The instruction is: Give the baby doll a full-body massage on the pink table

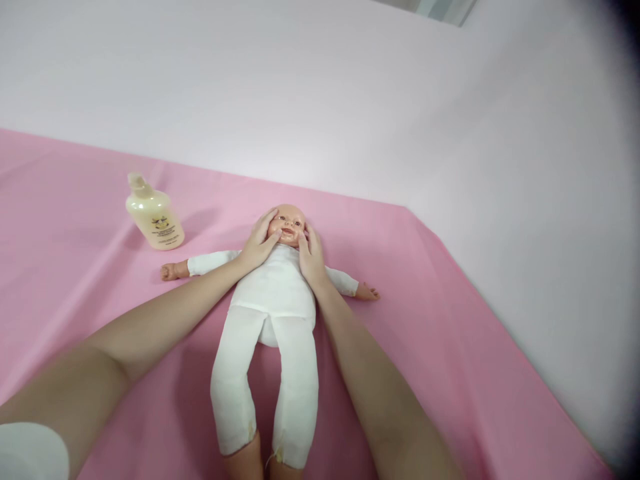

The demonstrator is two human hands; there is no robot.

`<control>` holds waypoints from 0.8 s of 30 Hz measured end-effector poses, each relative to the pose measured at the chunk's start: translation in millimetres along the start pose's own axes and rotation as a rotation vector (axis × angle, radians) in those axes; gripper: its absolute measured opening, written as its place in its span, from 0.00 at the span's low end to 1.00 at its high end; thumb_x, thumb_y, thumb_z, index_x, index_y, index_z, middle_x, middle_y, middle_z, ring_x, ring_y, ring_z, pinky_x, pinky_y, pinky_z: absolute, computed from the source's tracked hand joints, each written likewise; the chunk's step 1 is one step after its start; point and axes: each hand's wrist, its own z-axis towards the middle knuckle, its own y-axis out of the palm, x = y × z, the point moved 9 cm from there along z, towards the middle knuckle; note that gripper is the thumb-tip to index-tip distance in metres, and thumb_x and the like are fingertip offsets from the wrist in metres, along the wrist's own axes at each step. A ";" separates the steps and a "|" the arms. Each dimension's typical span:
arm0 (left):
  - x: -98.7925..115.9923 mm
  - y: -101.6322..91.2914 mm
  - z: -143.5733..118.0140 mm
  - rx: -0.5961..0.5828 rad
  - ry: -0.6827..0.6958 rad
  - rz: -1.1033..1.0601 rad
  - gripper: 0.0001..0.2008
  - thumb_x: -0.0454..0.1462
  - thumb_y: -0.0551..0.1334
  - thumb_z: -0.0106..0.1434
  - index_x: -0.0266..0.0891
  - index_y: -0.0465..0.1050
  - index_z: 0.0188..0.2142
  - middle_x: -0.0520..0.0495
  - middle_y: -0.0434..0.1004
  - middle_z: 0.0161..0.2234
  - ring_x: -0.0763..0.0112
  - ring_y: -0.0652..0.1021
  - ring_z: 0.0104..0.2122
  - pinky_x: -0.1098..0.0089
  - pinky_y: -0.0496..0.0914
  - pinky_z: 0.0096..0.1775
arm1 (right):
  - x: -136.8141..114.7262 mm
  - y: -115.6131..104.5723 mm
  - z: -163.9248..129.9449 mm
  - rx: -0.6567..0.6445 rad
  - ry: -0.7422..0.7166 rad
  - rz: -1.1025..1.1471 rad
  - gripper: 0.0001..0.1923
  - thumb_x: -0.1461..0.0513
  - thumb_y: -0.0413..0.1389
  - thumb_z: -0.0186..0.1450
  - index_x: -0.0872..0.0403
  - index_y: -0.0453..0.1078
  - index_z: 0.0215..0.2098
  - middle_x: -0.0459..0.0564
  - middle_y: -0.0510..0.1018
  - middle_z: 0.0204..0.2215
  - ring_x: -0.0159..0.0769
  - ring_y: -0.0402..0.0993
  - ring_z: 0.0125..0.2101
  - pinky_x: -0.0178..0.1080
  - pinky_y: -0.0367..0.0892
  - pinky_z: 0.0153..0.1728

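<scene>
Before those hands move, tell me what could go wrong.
The left hand and right hand cup the doll's head, thumbs near its mouth, so one could slip onto it. The bottle stands on the left side; a wide sweep of the left arm might tip it.

I lose the doll (274,283) past the bottom edge; left hand (260,241) and right hand (311,257) hide its ears; fine print (167,233) blurs.

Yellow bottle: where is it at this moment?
In the head view, the yellow bottle stands on the pink cloth left of the doll, beyond its outstretched arm on that side.
</scene>
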 end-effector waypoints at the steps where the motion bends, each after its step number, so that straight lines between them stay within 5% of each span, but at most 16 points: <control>1: -0.3 0.0 -0.2 -0.001 -0.004 -0.003 0.31 0.56 0.50 0.71 0.45 0.58 0.67 0.37 0.60 0.68 0.57 0.61 0.68 0.50 0.53 0.69 | 0.1 -0.2 -0.1 0.003 0.001 0.002 0.32 0.42 0.43 0.71 0.50 0.63 0.64 0.58 0.70 0.62 0.46 0.63 0.64 0.54 0.54 0.67; 24: 0.0 0.2 0.7 0.000 -0.007 0.006 0.32 0.56 0.52 0.70 0.44 0.58 0.66 0.37 0.61 0.68 0.55 0.62 0.68 0.48 0.55 0.68 | 2.4 0.8 -0.4 0.001 -0.003 0.004 0.31 0.43 0.45 0.71 0.51 0.63 0.64 0.58 0.70 0.61 0.45 0.65 0.63 0.52 0.58 0.66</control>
